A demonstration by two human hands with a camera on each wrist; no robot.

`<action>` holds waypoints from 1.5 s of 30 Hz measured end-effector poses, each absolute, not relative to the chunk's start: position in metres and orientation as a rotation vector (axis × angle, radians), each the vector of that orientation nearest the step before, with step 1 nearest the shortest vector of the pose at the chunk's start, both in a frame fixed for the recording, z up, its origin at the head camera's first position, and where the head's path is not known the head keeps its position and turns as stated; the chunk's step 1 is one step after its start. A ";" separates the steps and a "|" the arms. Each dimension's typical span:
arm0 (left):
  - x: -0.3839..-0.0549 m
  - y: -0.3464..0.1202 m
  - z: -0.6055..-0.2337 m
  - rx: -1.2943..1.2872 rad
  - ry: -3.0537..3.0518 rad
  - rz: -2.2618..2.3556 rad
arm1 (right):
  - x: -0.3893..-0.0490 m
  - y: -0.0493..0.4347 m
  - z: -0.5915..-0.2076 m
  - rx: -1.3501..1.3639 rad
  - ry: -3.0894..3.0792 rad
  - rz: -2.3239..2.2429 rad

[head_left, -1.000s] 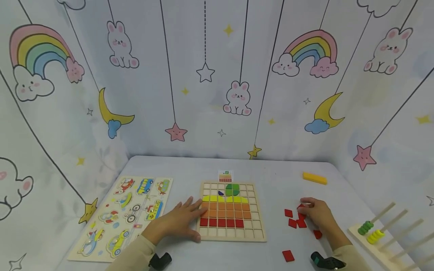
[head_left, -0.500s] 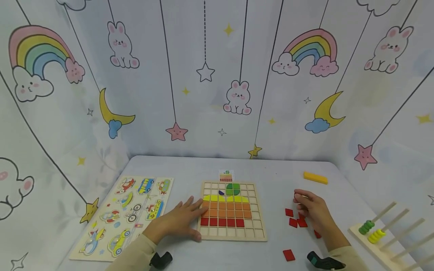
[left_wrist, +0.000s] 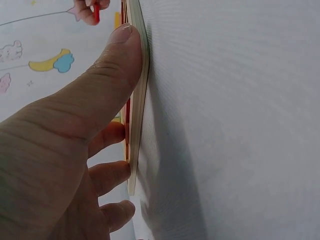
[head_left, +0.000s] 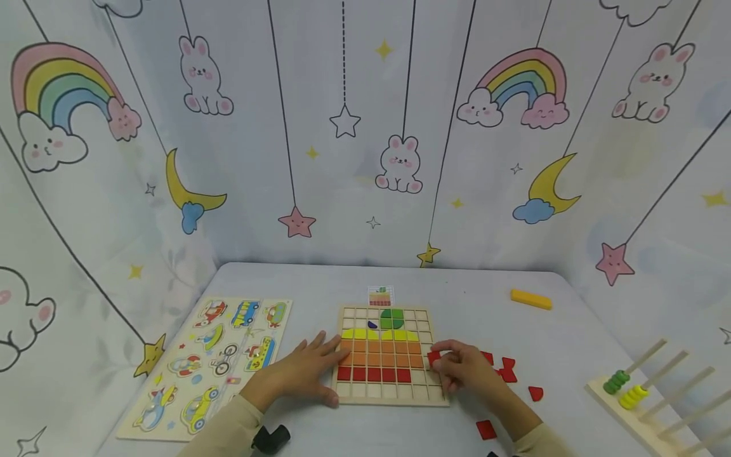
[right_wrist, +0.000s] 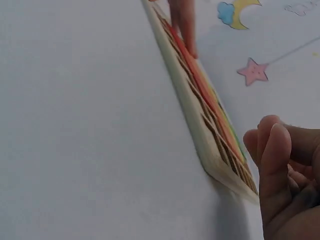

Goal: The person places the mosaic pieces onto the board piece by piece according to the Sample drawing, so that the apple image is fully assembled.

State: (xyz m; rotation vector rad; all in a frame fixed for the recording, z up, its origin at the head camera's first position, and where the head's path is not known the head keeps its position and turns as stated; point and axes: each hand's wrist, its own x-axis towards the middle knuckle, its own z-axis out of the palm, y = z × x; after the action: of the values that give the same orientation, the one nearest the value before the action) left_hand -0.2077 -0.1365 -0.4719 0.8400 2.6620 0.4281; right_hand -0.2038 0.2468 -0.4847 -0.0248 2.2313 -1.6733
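Note:
A wooden grid board (head_left: 394, 402) lies mid-table, with rows of red, orange and yellow pieces, some green ones and a small dark blue one in its cells. My left hand (head_left: 302, 373) rests on the board's left edge, fingers spread; in the left wrist view its thumb (left_wrist: 122, 55) lies along the side. Between thumb and fingers, my right hand (head_left: 471, 371) pinches a red square tile (head_left: 433, 357) above the board's right edge. That red tile (left_wrist: 97, 12) also shows in the left wrist view. In the right wrist view the fingertips of the right hand (right_wrist: 285, 175) hide it.
Several loose red pieces (head_left: 507, 370) lie right of the board, one red square (head_left: 486, 430) nearer the front. A small picture card (head_left: 381, 296) sits behind the board. Around stand a vehicle puzzle (head_left: 214, 362), a yellow bar (head_left: 531, 299) and a bead-peg stand (head_left: 645, 406).
My right hand has picked a red tile from the loose pieces, lifted it and carried it left to the board's right edge. The left hand has stayed in place.

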 end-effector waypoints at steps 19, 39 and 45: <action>-0.207 -0.136 -0.473 0.842 2.664 0.433 | -0.188 0.207 -0.493 -0.214 2.656 -1.214; -0.208 -0.138 -0.473 0.823 2.659 0.421 | -0.214 0.319 -0.486 0.332 2.441 -1.728; -0.208 -0.137 -0.474 0.851 2.665 0.424 | -0.214 0.327 -0.489 0.312 2.496 -1.638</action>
State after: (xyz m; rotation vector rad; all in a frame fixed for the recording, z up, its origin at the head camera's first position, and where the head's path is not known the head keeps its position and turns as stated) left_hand -0.2084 -0.1373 -0.4739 0.8509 2.6645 0.4244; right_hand -0.2139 0.3267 -0.4892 0.3117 2.4961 -1.6382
